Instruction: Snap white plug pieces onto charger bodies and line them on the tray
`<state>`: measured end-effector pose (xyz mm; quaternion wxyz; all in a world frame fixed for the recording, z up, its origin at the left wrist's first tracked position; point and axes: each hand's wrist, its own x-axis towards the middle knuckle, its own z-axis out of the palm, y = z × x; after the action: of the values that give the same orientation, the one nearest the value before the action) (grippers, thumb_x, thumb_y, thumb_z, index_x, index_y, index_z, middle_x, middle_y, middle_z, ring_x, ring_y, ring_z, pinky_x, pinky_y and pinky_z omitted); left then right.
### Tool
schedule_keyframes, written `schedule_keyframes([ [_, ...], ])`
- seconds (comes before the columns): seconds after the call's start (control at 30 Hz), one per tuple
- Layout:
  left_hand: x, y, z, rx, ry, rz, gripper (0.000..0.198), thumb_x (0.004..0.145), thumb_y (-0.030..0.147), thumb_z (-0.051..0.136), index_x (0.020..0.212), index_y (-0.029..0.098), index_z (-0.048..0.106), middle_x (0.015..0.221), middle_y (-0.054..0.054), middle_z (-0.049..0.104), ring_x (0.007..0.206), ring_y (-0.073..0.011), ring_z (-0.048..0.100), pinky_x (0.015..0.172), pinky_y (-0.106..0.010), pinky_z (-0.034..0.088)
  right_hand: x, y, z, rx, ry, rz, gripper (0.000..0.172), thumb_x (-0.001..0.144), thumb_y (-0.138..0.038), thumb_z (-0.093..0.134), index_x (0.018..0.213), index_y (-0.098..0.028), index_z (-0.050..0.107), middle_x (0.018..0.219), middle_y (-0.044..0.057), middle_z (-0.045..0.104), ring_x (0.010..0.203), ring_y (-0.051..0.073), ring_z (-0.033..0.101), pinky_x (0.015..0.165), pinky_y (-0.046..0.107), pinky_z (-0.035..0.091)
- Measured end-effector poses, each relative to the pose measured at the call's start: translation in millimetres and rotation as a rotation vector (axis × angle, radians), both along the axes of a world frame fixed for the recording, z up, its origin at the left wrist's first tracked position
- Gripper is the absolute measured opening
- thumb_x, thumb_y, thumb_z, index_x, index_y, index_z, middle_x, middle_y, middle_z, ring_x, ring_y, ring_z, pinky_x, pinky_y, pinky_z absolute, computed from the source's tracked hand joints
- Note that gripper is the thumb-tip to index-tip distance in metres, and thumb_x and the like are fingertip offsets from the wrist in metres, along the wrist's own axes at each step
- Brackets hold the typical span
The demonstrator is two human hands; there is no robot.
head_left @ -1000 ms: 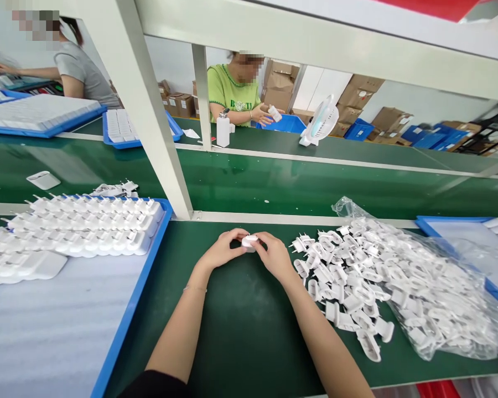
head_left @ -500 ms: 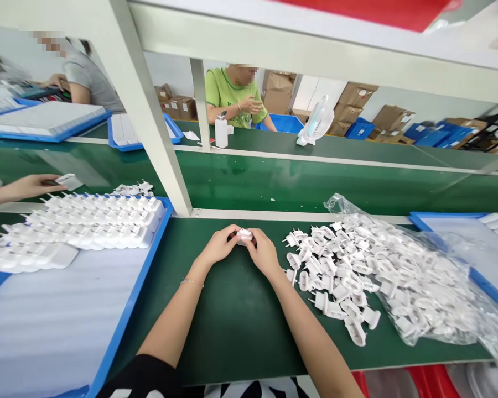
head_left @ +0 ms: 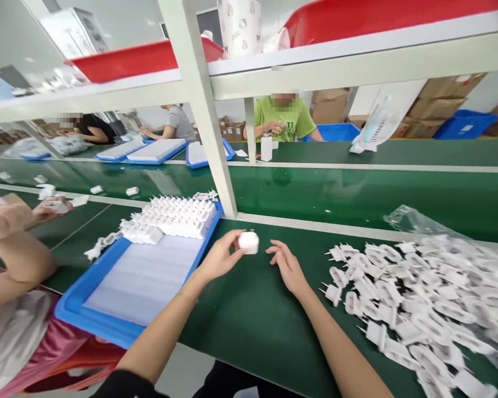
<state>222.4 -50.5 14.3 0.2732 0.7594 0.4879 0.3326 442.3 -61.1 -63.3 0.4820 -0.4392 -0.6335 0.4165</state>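
Between thumb and fingers, my left hand (head_left: 221, 255) pinches a white plug adapter (head_left: 249, 242) above the green bench, its prongs pointing away from me. My right hand (head_left: 288, 266) hovers just to the right of it, fingers apart and holding nothing. To the right lies a heap of white plug shells with pins (head_left: 415, 298), partly spilling from a clear plastic bag (head_left: 419, 218). On the left, a blue tray (head_left: 103, 326) lined with white sheet bears rows of white plug adapters (head_left: 178, 215) with prongs upward.
A shelf post (head_left: 203, 110) rises behind the tray; the shelf beam (head_left: 336, 74) crosses above. At far left a co-worker's hand (head_left: 52, 207) holds a white piece. A green conveyor belt (head_left: 299, 190) runs behind the bench, and another person sits across it.
My right hand has let go of the plug adapter and moved off to the right, fingers opening. My left hand keeps it. The camera view has swung left.
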Motion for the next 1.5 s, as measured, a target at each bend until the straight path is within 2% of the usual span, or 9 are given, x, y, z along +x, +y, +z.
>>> schedule_keyframes([
  [0.2, -159.1, -5.2, -17.2, 0.148, 0.080, 0.904, 0.044, 0.074, 0.044, 0.059, 0.104, 0.018, 0.041, 0.064, 0.002, 0.055, 0.067, -0.0215, 0.060, 0.068, -0.034, 0.048, -7.4, -4.7, 1.3, 0.043, -0.289, 0.026, 0.034, 0.094, -0.038, 0.033, 0.118, -0.024, 0.052, 0.107, 0.005, 0.063, 0.091, 0.019, 0.060, 0.080, 0.033, 0.046],
  [0.3, -211.1, 8.0, -36.1, 0.098, 0.232, 1.156, 0.040, 0.071, 0.038, 0.061, 0.098, 0.018, 0.041, 0.065, 0.000, 0.054, 0.077, -0.0264, 0.060, 0.072, -0.038, 0.047, -5.8, -4.4, 3.8, 0.064, -0.320, 0.048, 0.034, 0.095, -0.036, 0.030, 0.112, -0.023, 0.056, 0.106, 0.005, 0.064, 0.098, 0.020, 0.058, 0.084, 0.035, 0.045],
  [0.5, -213.1, 22.0, -61.1, 0.110, 0.385, 1.165, 0.034, 0.072, 0.034, 0.060, 0.097, 0.019, 0.042, 0.100, -0.007, 0.052, 0.091, -0.0246, 0.057, 0.080, -0.037, 0.045, -3.0, -4.2, 5.7, 0.078, -0.354, 0.089, 0.032, 0.096, -0.035, 0.030, 0.108, -0.023, 0.057, 0.103, 0.005, 0.064, 0.096, 0.020, 0.058, 0.083, 0.036, 0.045],
  [0.73, -209.6, 25.8, -68.6, 0.060, 0.305, 1.303, 0.053, 0.069, 0.046, 0.065, 0.104, 0.018, 0.036, 0.084, -0.002, 0.051, 0.082, -0.0244, 0.057, 0.076, -0.038, 0.046, -2.0, -2.6, 9.5, 0.110, -0.412, 0.119, 0.029, 0.095, -0.033, 0.033, 0.107, -0.023, 0.057, 0.099, 0.005, 0.064, 0.092, 0.020, 0.058, 0.080, 0.035, 0.045],
  [0.87, -212.0, 27.4, -70.7, 0.144, 0.264, 1.355, 0.064, 0.064, 0.047, 0.068, 0.109, 0.015, 0.036, 0.102, -0.010, 0.048, 0.096, -0.0265, 0.053, 0.084, -0.039, 0.044, -2.1, -3.1, 9.5, 0.127, -0.439, 0.114, 0.028, 0.095, -0.033, 0.033, 0.108, -0.023, 0.057, 0.097, 0.005, 0.064, 0.091, 0.020, 0.057, 0.079, 0.035, 0.045],
  [1.1, -209.4, 22.7, -71.6, 0.190, 0.261, 1.361, 0.067, 0.059, 0.044, 0.071, 0.109, 0.013, 0.039, 0.100, -0.010, 0.048, 0.098, -0.0286, 0.051, 0.088, -0.043, 0.042, -2.2, -4.1, 9.3, 0.144, -0.459, 0.118, 0.027, 0.096, -0.034, 0.034, 0.106, -0.024, 0.057, 0.098, 0.003, 0.063, 0.091, 0.019, 0.057, 0.080, 0.034, 0.045],
  [1.23, -185.5, 22.2, -54.4, 0.455, 0.275, 1.342, 0.046, 0.071, 0.039, 0.059, 0.106, 0.015, 0.041, 0.104, -0.011, 0.047, 0.093, -0.0265, 0.051, 0.088, -0.049, 0.038, -2.5, -4.8, 9.4, 0.142, -0.460, 0.105, 0.028, 0.096, -0.034, 0.034, 0.106, -0.024, 0.057, 0.098, 0.004, 0.063, 0.091, 0.019, 0.056, 0.080, 0.035, 0.045],
  [1.4, -101.3, 35.5, 1.7, 0.882, 0.190, 0.763, 0.032, 0.075, 0.027, 0.054, 0.102, 0.016, 0.042, 0.105, -0.012, 0.046, 0.096, -0.0237, 0.049, 0.086, -0.043, 0.040, -3.7, -4.6, 10.1, 0.128, -0.440, 0.091, 0.026, 0.096, -0.033, 0.035, 0.106, -0.023, 0.058, 0.096, 0.004, 0.064, 0.091, 0.019, 0.056, 0.081, 0.034, 0.045],
  [1.5, -29.0, 45.4, 28.4, 0.871, 0.173, 0.372, 0.031, 0.077, 0.024, 0.054, 0.105, 0.018, 0.043, 0.108, -0.013, 0.047, 0.105, -0.0250, 0.048, 0.085, -0.041, 0.043, -3.9, -4.9, 10.9, 0.142, -0.432, 0.079, 0.026, 0.095, -0.032, 0.036, 0.106, -0.022, 0.058, 0.095, 0.004, 0.064, 0.090, 0.019, 0.056, 0.081, 0.033, 0.044],
])
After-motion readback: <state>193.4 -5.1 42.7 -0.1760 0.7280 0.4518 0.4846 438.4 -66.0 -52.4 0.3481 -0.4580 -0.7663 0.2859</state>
